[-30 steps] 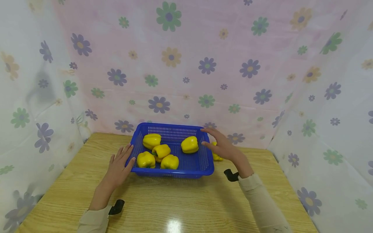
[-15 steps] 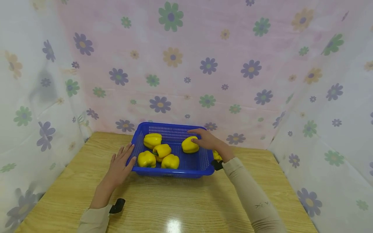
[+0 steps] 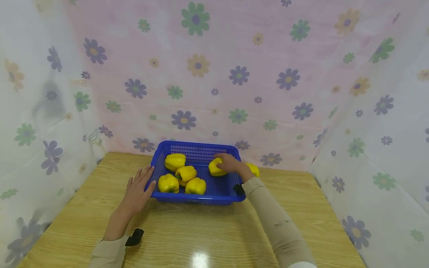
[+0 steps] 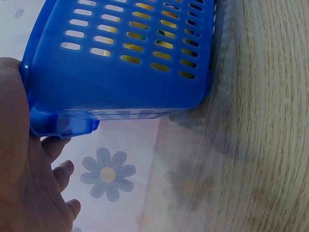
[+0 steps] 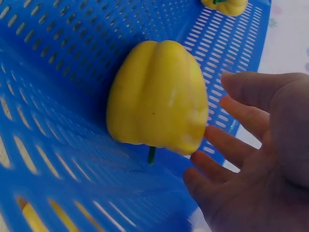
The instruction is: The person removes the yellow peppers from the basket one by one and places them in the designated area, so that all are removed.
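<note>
A blue perforated plastic basket [image 3: 197, 198] stands on the table with several yellow bell peppers in it. My left hand [image 3: 135, 190] rests on its left rim, fingers extended. Inside the basket's right half, my right hand [image 3: 231, 163] is at a single yellow bell pepper [image 3: 213, 169], partly covering it. The right wrist view has this bell pepper [image 5: 157, 96] with its green stem down, and the spread, slightly bent fingers beside it, not closed round it. On the left are more bell peppers, among them one at the back [image 3: 175, 162] and one in front [image 3: 168, 183].
Another yellow bell pepper [image 3: 253, 169] lies on the table outside the basket, partly hidden behind its right side. The wooden table [image 3: 187, 234] runs back to a flowered cloth [image 3: 258, 74] that hangs behind and on both sides.
My right hand has moved left from above the basket's right rim to the bell pepper inside. The left hand, basket and bell peppers stay in place.
</note>
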`<state>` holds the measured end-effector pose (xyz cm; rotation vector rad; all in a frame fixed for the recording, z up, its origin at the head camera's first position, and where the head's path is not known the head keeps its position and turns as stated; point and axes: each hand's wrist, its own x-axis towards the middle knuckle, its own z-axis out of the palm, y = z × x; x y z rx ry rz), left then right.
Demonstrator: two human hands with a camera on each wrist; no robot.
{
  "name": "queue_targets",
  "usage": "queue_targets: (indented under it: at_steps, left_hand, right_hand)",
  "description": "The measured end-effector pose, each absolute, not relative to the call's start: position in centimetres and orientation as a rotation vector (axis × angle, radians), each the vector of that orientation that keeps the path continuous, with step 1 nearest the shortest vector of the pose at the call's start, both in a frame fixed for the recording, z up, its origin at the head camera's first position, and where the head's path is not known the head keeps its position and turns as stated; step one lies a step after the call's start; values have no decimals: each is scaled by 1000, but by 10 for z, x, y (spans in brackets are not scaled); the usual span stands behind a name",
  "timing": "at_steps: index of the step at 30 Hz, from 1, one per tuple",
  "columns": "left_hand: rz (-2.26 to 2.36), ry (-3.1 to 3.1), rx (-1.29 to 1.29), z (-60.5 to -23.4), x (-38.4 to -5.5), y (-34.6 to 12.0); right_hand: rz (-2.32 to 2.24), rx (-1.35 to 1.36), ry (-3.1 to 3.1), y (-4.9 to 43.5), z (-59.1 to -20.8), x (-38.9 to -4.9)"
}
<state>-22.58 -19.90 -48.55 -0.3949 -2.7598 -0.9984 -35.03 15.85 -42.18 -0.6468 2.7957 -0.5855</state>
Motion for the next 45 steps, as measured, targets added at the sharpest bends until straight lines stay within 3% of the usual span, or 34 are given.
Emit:
queue_targets:
  at_steps: [31,45]
  left_hand:
    - [-1013,-2753,-399,-486,-226,-200]
    - [-1013,-2751,-401,-489,-228,-200]
  right_hand:
    - [-367,-366,2522,153,-405,-330]
    - [-536,-309,2260,156,-422,-336]
